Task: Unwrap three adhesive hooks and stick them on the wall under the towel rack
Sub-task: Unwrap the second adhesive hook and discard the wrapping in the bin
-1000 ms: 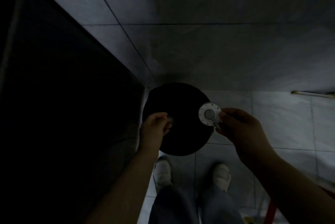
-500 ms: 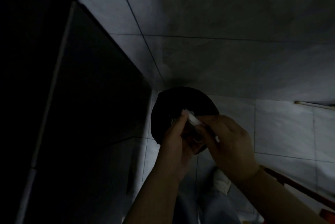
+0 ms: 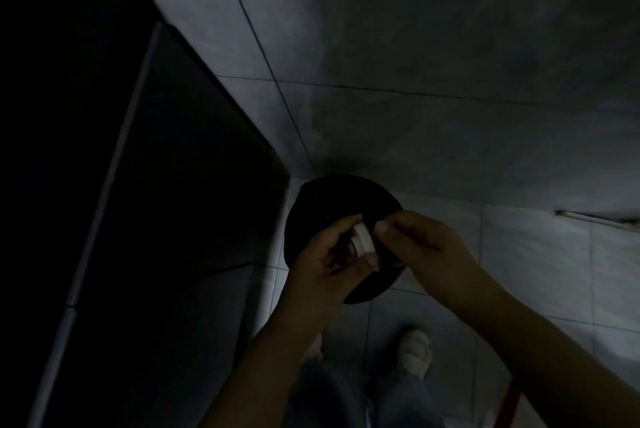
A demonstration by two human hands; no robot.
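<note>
A round white adhesive hook (image 3: 363, 241) is seen edge-on between my two hands, low in the dim head view. My left hand (image 3: 327, 261) grips it from the left with curled fingers and thumb. My right hand (image 3: 420, 245) pinches at its right face with thumb and forefinger. Whether a backing film is between those fingers is too dark to tell. The grey tiled wall (image 3: 415, 98) rises in front of me. No towel rack is in view.
A round black bin (image 3: 332, 199) stands on the floor tiles at the wall's foot, directly under my hands. A dark panel or door (image 3: 156, 202) fills the left. A thin bar (image 3: 595, 218) lies at the right edge. My shoes (image 3: 414, 353) are below.
My hands were apart, the right one holding the hook face-up. They have since come together and the hook now sits edge-on in my left hand. The view tilted upward.
</note>
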